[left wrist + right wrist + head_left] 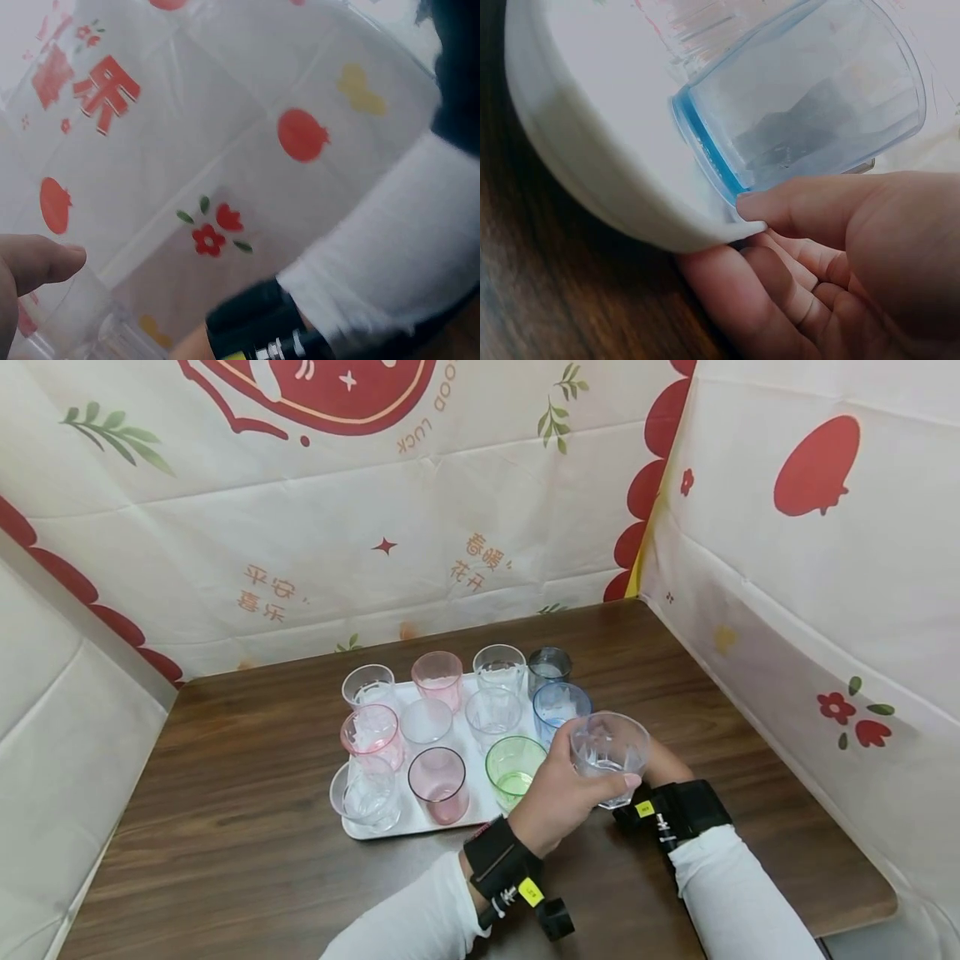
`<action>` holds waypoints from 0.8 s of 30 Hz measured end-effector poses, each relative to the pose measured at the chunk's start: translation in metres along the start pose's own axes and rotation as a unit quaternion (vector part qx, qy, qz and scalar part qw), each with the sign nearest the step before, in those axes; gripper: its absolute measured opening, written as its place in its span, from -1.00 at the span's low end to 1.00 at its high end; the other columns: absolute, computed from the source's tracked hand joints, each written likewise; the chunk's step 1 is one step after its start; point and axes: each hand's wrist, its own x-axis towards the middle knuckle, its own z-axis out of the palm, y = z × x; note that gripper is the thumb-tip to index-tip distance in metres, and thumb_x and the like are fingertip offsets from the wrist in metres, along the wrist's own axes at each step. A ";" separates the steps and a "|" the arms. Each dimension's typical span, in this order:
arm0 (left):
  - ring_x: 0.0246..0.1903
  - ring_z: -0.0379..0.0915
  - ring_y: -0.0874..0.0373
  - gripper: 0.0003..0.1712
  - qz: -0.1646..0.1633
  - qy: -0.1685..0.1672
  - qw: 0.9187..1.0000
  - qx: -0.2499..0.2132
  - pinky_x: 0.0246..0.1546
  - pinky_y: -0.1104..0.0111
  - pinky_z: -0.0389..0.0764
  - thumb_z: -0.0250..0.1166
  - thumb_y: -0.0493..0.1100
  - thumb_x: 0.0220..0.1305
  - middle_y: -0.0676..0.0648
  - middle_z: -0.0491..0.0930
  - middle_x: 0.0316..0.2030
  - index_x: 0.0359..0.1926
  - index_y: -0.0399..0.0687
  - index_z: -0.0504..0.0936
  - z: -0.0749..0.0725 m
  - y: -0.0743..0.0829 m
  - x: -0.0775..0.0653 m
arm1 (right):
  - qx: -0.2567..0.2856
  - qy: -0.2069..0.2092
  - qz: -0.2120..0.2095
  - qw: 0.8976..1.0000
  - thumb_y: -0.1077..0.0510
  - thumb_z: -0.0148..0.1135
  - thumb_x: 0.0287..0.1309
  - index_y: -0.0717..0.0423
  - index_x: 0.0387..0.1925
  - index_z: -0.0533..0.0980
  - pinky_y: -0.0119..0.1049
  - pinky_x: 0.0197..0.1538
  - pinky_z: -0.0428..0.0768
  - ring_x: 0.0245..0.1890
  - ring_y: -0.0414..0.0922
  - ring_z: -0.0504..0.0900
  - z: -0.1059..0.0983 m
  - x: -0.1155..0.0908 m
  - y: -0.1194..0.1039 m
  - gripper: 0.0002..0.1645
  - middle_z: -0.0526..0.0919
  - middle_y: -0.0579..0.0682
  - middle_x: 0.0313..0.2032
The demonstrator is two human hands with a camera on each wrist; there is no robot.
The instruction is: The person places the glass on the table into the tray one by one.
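My left hand [558, 793] holds a clear faceted cup [609, 743] above the table, to the right of a white tray [405, 818]. In the head view my right hand [667, 767] is mostly hidden behind this cup. The right wrist view shows the right hand [840, 262] pinching the tray's rim [637, 195], thumb on top and fingers beneath. Its thumb tip is close to the base of a blue cup [817, 97] standing on the tray. Only part of the left hand [34, 262] and the clear cup [79, 315] appear in the left wrist view.
Several cups stand in rows on the tray, among them a green cup [516, 768], a purplish cup [438, 781], a pink cup [437, 677] and a grey cup [549, 668]. The wooden table [225, 827] meets printed cloth walls [337, 527] at the back and right.
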 end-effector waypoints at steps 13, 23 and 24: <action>0.33 0.28 0.07 0.08 0.058 0.056 0.988 0.131 0.32 0.29 0.29 0.52 0.00 0.12 -0.07 0.33 0.37 0.52 -0.06 0.09 -0.005 -0.025 0.000 | -0.011 0.012 0.097 0.995 0.07 0.07 0.45 0.26 -0.11 0.50 -0.21 -0.16 0.52 -0.26 -0.06 0.52 0.002 -0.011 -0.059 -0.71 0.60 0.09 -0.25; 0.37 0.23 0.05 0.10 0.042 0.092 0.986 0.135 0.37 0.18 0.24 0.49 0.04 0.17 -0.13 0.25 0.42 0.54 -0.04 0.02 -0.007 -0.046 0.002 | 0.004 0.014 0.150 0.989 0.07 0.28 0.25 0.31 0.08 0.49 -0.25 -0.12 0.52 -0.20 -0.05 0.54 0.005 -0.006 -0.054 -0.52 0.61 0.11 -0.19; 0.37 0.22 0.04 0.10 0.040 0.096 0.986 0.133 0.37 0.16 0.24 0.48 0.06 0.18 -0.15 0.24 0.42 0.55 -0.05 0.00 -0.007 -0.048 0.002 | 0.004 0.016 0.150 0.989 0.06 0.28 0.26 0.31 0.09 0.49 -0.26 -0.11 0.52 -0.20 -0.05 0.54 0.005 -0.006 -0.053 -0.51 0.62 0.11 -0.18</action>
